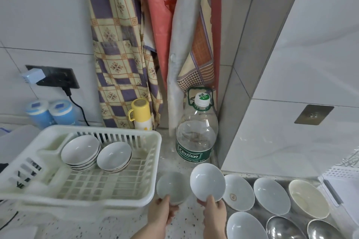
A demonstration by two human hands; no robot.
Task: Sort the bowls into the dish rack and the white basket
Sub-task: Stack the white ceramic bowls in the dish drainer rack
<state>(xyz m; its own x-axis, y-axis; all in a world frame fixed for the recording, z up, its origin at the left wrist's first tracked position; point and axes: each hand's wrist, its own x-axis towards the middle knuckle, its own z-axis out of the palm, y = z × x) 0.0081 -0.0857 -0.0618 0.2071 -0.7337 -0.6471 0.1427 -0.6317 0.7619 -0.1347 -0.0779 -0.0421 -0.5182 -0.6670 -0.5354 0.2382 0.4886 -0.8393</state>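
I hold a small grey bowl [172,187] pinched in my left hand [161,212] and a white bowl [207,182] in my right hand [213,210], low centre beside the dish rack [116,198], and either thin rim-pinch could slip and chip one.

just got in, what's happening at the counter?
A person is sorting bowls. The left hand grips a small grey bowl beside the white dish rack; the right hand holds a white bowl tilted up by its rim. The rack already has two stacks of shallow bowls at its back. More bowls, white ones and two steel ones, wait on the counter to the right. A water bottle stands behind.
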